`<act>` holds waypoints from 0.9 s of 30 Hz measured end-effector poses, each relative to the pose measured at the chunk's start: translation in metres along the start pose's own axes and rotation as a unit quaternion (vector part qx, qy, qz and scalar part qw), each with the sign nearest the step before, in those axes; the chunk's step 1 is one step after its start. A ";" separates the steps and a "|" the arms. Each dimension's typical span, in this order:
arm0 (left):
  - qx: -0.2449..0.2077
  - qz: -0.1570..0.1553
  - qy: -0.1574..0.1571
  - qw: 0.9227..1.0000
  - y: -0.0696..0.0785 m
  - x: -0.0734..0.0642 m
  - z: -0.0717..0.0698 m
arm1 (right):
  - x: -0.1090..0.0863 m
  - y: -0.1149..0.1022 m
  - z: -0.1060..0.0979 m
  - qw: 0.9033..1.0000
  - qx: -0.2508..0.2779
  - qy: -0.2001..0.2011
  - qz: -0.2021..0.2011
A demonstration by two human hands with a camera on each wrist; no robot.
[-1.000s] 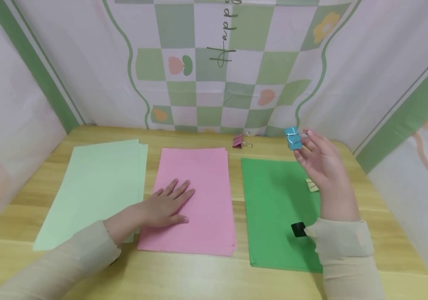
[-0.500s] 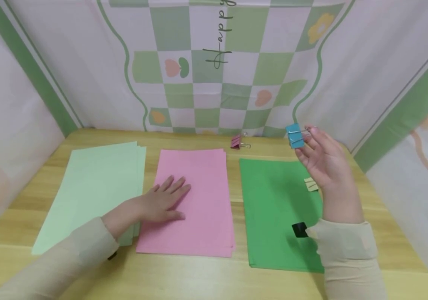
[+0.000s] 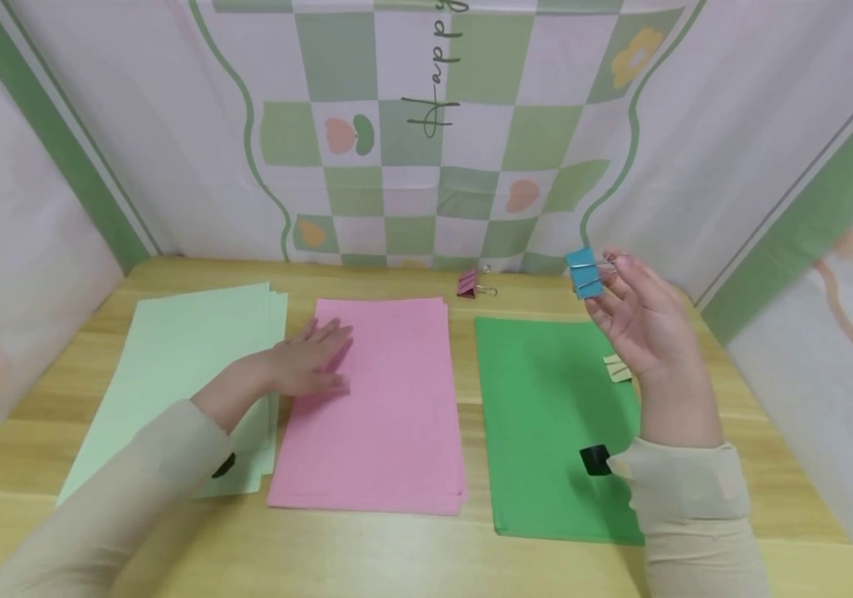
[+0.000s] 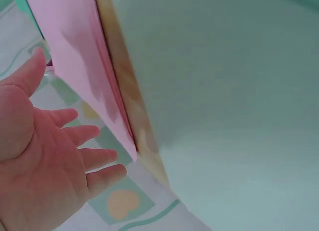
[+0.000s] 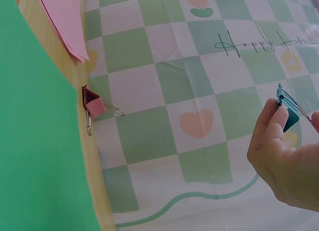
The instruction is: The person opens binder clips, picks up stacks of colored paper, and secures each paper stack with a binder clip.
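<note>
My right hand [image 3: 646, 320] holds a blue binder clip [image 3: 584, 273] by its wire handles, raised over the far end of the green paper stack [image 3: 546, 423]. In the right wrist view the blue clip [image 5: 288, 109] sits between fingers and thumb. My left hand [image 3: 306, 359] hovers over the left side of the pink paper stack [image 3: 396, 415], fingers spread. The left wrist view shows that hand [image 4: 55, 151] with its palm bare, lifted off the pink paper [image 4: 75, 46]. A pale green paper stack [image 3: 179, 374] lies to the left, partly under my left forearm.
A dark pink binder clip [image 3: 468, 284] stands at the table's back edge, between the pink and green stacks. A yellow binder clip [image 3: 617, 368] shows on the green stack beside my right wrist. A patterned curtain [image 3: 419, 183] hangs behind the wooden table [image 3: 366, 552].
My left hand has lifted off the middle of the pink stack and moved left and away from me. The right hand keeps the blue binder clip raised in nearly the same place.
</note>
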State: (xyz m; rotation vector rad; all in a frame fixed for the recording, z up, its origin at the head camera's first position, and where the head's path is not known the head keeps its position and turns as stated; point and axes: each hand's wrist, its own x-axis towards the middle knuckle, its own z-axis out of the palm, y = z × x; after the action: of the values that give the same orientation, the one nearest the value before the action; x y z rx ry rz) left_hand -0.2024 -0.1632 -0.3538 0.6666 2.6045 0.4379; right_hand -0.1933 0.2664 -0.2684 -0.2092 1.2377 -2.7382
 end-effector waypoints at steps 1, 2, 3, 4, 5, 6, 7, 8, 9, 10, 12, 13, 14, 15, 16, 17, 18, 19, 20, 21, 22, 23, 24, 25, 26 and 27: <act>0.001 0.001 0.001 1.000 0.000 0.001 -0.001 | 0.000 0.000 0.000 1.000 0.000 -0.001 -0.001; 0.000 0.002 0.001 1.000 0.000 0.001 -0.002 | 0.000 0.001 0.000 1.000 -0.004 0.000 -0.002; -0.001 0.003 0.001 1.000 0.000 0.002 -0.002 | 0.000 0.001 0.000 1.000 -0.004 -0.001 -0.003; 0.000 0.003 0.001 1.000 0.000 0.003 -0.002 | 0.000 0.001 0.000 1.000 -0.004 -0.003 -0.003; -0.002 0.002 0.000 1.000 0.000 0.004 -0.003 | 0.000 0.001 0.000 1.000 -0.004 -0.004 -0.004; -0.002 -0.001 -0.002 1.000 0.000 0.006 -0.003 | 0.000 0.000 0.000 1.000 -0.002 -0.006 -0.003; -0.003 -0.003 -0.004 1.000 -0.001 0.008 -0.003 | 0.000 0.000 0.000 1.000 -0.001 -0.008 -0.003; -0.004 -0.005 -0.005 1.000 -0.001 0.010 -0.003 | -0.001 0.000 0.000 1.000 0.001 -0.010 -0.003; -0.003 -0.006 -0.006 1.000 -0.001 0.012 -0.004 | -0.002 0.000 0.001 1.000 0.002 -0.012 -0.003; -0.005 -0.009 -0.008 1.000 -0.001 0.015 -0.005 | -0.002 0.000 0.001 1.000 0.002 -0.015 -0.004; -0.005 -0.013 -0.008 1.000 -0.001 0.021 -0.008 | -0.004 0.000 0.003 1.000 0.003 -0.021 -0.005; -0.005 -0.016 -0.007 1.000 -0.002 0.023 -0.010 | -0.004 0.000 0.004 1.000 0.002 -0.023 -0.006; -0.004 -0.018 -0.006 1.000 -0.002 0.026 -0.011 | -0.005 0.000 0.005 1.000 0.000 -0.026 -0.007; -0.002 -0.021 -0.004 1.000 -0.004 0.029 -0.012 | -0.005 0.000 0.006 1.000 -0.002 -0.028 -0.008; -0.001 -0.024 -0.004 1.000 -0.004 0.031 -0.014 | -0.005 0.000 0.008 0.999 -0.005 -0.031 -0.010; 0.002 -0.026 -0.003 1.000 -0.005 0.032 -0.015 | -0.005 0.000 0.009 0.999 -0.007 -0.034 -0.012; 0.004 -0.025 -0.001 1.000 -0.006 0.034 -0.017 | -0.006 0.000 0.010 0.999 -0.009 -0.036 -0.013; 0.002 -0.026 0.000 1.000 -0.006 0.035 -0.018 | -0.006 0.001 0.011 0.999 -0.013 -0.038 -0.015; 0.001 -0.026 0.002 1.000 -0.008 0.036 -0.019 | -0.006 0.001 0.012 0.999 -0.017 -0.040 -0.017; 0.000 -0.027 0.003 1.000 -0.008 0.037 -0.019 | -0.006 0.001 0.013 0.999 -0.021 -0.041 -0.018; -0.005 -0.028 0.002 1.000 -0.009 0.038 -0.020 | -0.006 0.001 0.013 0.999 -0.023 -0.043 -0.019; -0.009 -0.029 0.002 1.000 -0.010 0.039 -0.020 | -0.007 0.001 0.014 0.998 -0.027 -0.045 -0.021; -0.012 -0.031 0.001 0.999 -0.010 0.039 -0.020 | -0.007 0.001 0.015 0.998 -0.031 -0.047 -0.022; -0.017 -0.034 -0.001 0.999 -0.011 0.040 -0.020 | -0.008 0.001 0.016 0.998 -0.036 -0.049 -0.024; -0.018 -0.037 -0.003 0.999 -0.011 0.041 -0.019 | -0.009 0.001 0.017 0.998 -0.039 -0.052 -0.025; -0.019 -0.037 -0.003 0.999 -0.011 0.041 -0.020 | -0.009 0.001 0.018 0.997 -0.043 -0.055 -0.027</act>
State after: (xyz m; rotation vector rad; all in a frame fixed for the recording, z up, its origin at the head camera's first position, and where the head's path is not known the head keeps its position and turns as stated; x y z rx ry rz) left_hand -0.2484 -0.1553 -0.3539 0.5565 2.5983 0.4607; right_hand -0.1810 0.2547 -0.2580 -0.4028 1.3403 -2.6797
